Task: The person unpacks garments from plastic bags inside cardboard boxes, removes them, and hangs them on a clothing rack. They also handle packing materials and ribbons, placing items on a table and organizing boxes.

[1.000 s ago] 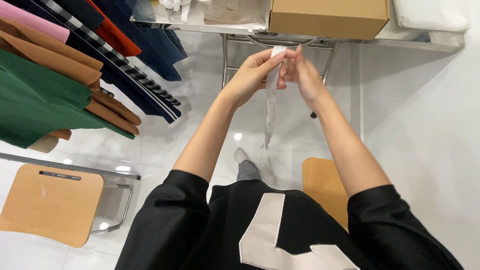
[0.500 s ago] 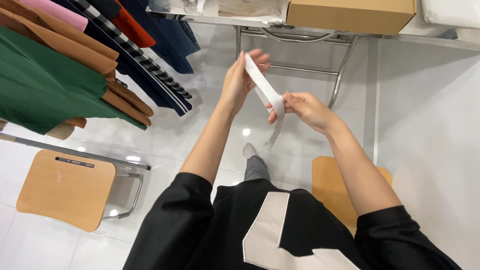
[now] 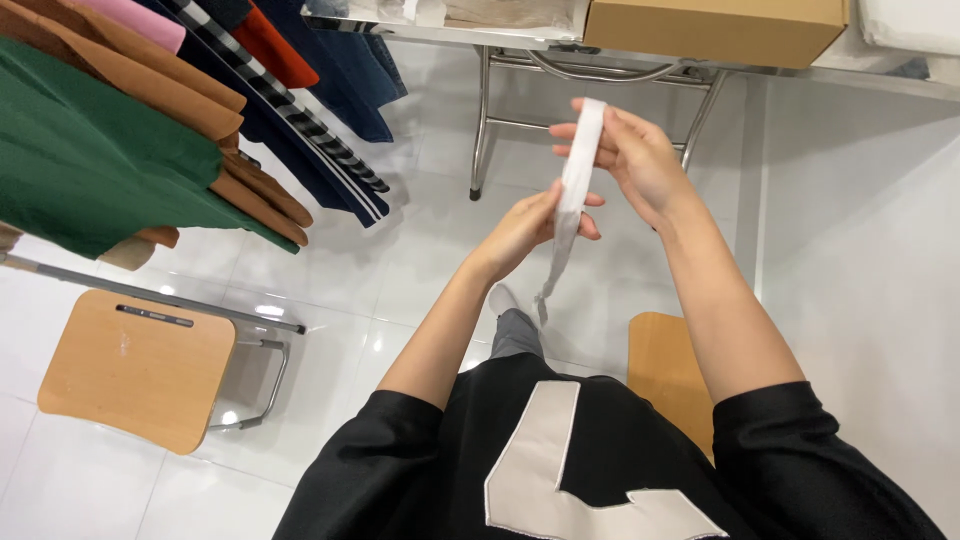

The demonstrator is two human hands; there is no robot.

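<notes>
From my feed, the right hand (image 3: 640,160) pinches the white strip (image 3: 575,185) up top while the left hand (image 3: 530,225) pinches it lower (tail dangling over the floor). Clothes rack (image 3: 150,130) sits left, cardboard box (image 3: 715,28) on the worktop (image 3: 450,35) ahead, nothing blocking.

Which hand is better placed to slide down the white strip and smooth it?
Left, probably. The left hand already pinches the white strip at its middle, just above the loose tail, while the right hand holds the top end up.
</notes>
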